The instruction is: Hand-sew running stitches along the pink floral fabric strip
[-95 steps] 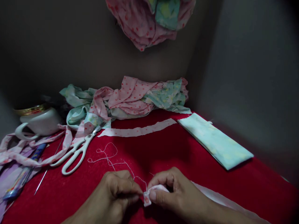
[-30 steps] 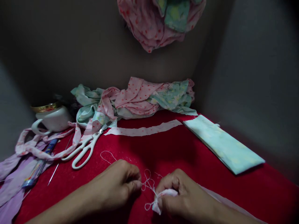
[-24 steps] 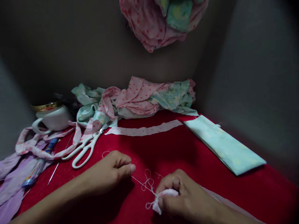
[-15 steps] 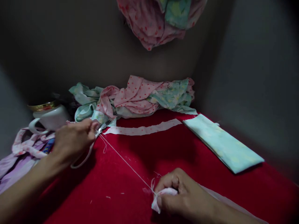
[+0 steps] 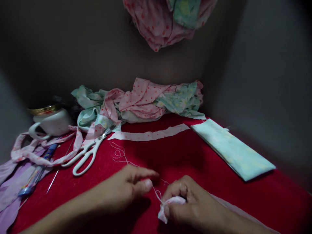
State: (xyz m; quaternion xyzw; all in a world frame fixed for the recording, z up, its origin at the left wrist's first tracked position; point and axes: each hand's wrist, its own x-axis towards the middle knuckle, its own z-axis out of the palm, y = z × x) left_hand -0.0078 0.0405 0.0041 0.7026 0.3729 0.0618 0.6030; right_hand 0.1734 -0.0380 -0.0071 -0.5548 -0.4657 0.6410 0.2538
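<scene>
My right hand point(image 5: 187, 201) pinches a small folded strip of white-and-pink fabric point(image 5: 162, 213) between thumb and fingers, low over the red cloth. A pale thread point(image 5: 157, 194) rises from the fabric in a small loop. It passes behind my left hand point(image 5: 136, 182), and its far part lies in loose curls on the cloth. Close to the fabric, my left hand has its index finger stretched out and its thumb apart from it. Beyond that hand lie white-handled scissors point(image 5: 89, 152), their blades resting by a pink strip.
The red cloth point(image 5: 234, 201) covers the work surface. A folded mint fabric piece point(image 5: 234, 149) lies right; a pale pink strip point(image 5: 151, 134) lies mid-back. Crumpled fabrics point(image 5: 146, 100) line the back wall. At left are a white mug point(image 5: 55, 123), a blue pen-like item point(image 5: 50, 152) and fabric strips.
My left hand has left the scissors area and come down right beside my right hand. The thread, taut before, now lies slack in curls. My right hand stays on the fabric.
</scene>
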